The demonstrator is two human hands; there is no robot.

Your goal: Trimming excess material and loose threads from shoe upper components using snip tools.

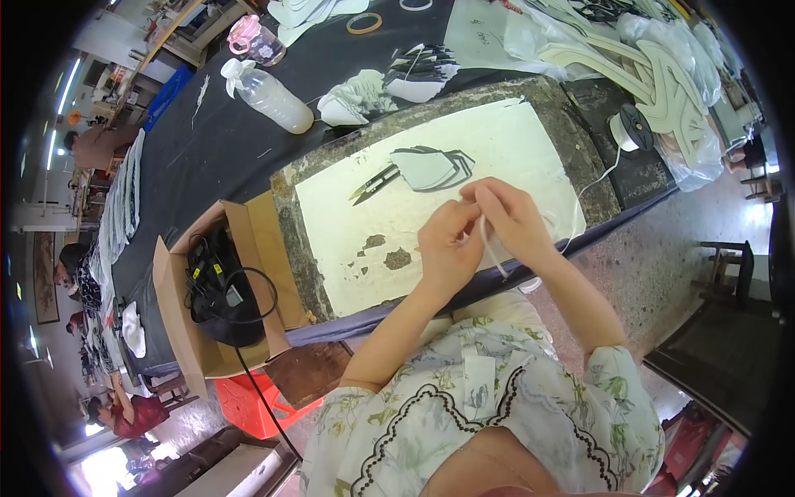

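Note:
My left hand (pixel 451 242) and my right hand (pixel 512 217) meet above the near right part of a white sheet. Both are closed, fingertips pressed together, on a narrow white strip (pixel 490 240) whose loose end dangles below them. The exact grip is hidden between the fingers. Just beyond my hands, a small overlapping stack of grey, black-edged pieces (pixel 426 168) lies on the sheet. Thread snips (pixel 375 184) with black handles rest against its left side, blades pointing left.
The worn white sheet (pixel 348 240) covers a dark stone slab (pixel 290 248). A spool (pixel 631 128) at right trails white cord toward me. An open carton (pixel 178 306) with black cables stands left. Beyond are a bottle (pixel 269 98), a pink-lidded jug (pixel 263 45) and fanned pieces (pixel 421 74).

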